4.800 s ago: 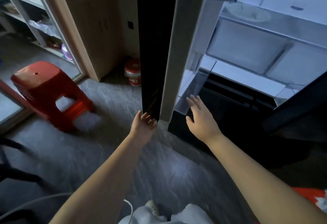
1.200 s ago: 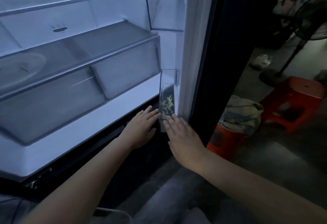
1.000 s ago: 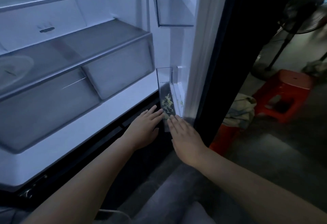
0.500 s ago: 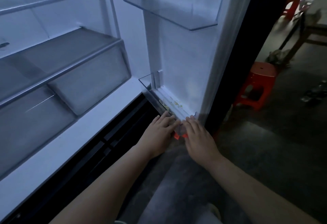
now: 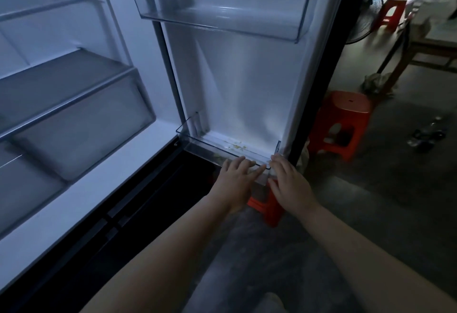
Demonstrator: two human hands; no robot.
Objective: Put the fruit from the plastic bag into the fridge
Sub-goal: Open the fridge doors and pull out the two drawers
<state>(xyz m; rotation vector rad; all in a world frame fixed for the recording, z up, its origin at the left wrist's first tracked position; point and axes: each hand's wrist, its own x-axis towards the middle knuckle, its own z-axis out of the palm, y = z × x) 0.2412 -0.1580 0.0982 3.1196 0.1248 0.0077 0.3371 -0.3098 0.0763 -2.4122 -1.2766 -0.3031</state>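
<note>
Swung much wider than half a second ago, the right fridge door [image 5: 247,77] now shows its whole inner face, where a second earlier only the end of its lowest bin faced the camera. Neither the fruit nor the plastic bag is anywhere in view, so nothing has yet gone into the fridge. Both hands rest on the front rim of the bottom door bin [image 5: 210,145]: the left hand [image 5: 235,179] lies flat with fingers extended over the rim, and the right hand [image 5: 289,184] is spread open beside it, neither gripping anything. Yellowish crumbs [image 5: 237,146] lie in that bin. An empty upper door bin [image 5: 222,3] hangs above, with bare shelves and a crisper drawer [image 5: 81,124] to the left. Opening looks finished; fetching the bag seems next.
</note>
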